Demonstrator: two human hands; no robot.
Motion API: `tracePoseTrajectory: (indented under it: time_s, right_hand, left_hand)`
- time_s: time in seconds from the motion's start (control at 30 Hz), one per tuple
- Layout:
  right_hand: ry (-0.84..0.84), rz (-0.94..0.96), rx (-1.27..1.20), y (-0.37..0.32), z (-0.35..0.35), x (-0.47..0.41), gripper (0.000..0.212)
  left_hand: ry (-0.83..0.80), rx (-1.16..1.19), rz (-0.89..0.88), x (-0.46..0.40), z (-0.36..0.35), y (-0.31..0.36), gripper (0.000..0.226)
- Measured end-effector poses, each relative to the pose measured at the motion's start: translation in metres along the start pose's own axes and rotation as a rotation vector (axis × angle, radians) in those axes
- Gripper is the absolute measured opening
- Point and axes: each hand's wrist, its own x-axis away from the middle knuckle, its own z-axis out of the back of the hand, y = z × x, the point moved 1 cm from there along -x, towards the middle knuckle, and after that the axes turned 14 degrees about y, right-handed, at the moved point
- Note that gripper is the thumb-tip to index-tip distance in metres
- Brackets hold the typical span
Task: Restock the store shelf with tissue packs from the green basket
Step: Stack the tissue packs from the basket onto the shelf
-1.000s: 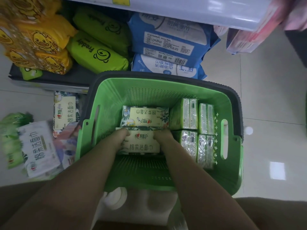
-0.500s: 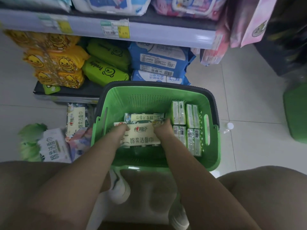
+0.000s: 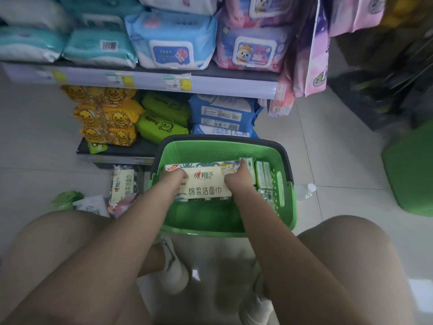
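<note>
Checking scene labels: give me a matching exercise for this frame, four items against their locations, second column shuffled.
Things:
1. cream tissue pack
2. small green-wrapped packs
3. yellow duck packs
4. pink bear wipes pack

Places:
A. upper shelf, right end
B. bottom shelf, left of the lime green packs
C. held by the left hand and right hand over the green basket
D. standing along the basket's right side

Pairs: 1-C, 2-D, 3-B, 4-A
</note>
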Motion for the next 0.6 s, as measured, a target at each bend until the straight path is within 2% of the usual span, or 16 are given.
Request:
tracePoseTrajectory:
  time_s: [0.1,0.27,0.4,0.6]
  right_hand:
    - [0.004,0.040,-0.028,-0.013,0.016,0.013,0.080]
    - [0.029,0.102,-0.097,-0.042,0.042,0.031,0.080]
    - [0.046,0.164,-0.163,-0.068,0.060,0.043,0.080]
    - [0.071,0.273,-0.194,-0.108,0.084,0.065,0.079]
  left_hand:
    - [0.020,0.038,-0.041,0.014,0.006,0.012,0.057]
    - [0.028,0.108,-0.115,0.040,0.019,0.037,0.054]
    - [0.010,0.156,-0.213,0.050,0.031,0.061,0.085]
    - [0.013,0.164,-0.321,0.092,0.050,0.100,0.065]
